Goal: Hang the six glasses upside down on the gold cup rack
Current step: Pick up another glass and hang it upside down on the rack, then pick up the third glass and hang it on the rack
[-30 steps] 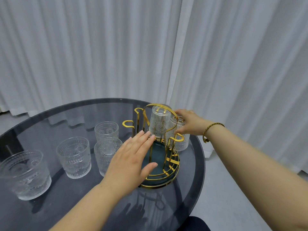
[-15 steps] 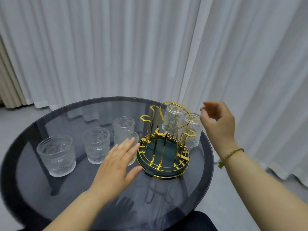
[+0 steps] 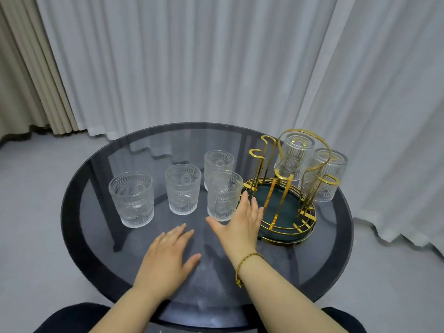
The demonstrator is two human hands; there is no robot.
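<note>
The gold cup rack (image 3: 283,207) with a dark green base stands at the right of the round table. Two embossed glasses hang upside down on its far side, one (image 3: 292,157) behind the handle loop and one (image 3: 324,175) at the right. Several more glasses stand upright to the left: the nearest glass (image 3: 223,195) beside the rack, one (image 3: 218,168) behind it, one (image 3: 183,188) in the middle and one (image 3: 131,199) at the left. My right hand (image 3: 239,222) is open, fingers spread, right at the nearest glass. My left hand (image 3: 168,258) hovers open over the table front.
The dark glass table (image 3: 96,236) is round, with its edge near my body. White curtains (image 3: 216,56) hang behind it and a beige curtain (image 3: 24,80) at the far left. Grey floor surrounds the table.
My right hand left the hung glass at the rack's far side and swung down to the nearest upright glass. My left hand drew back from the rack base toward the table front.
</note>
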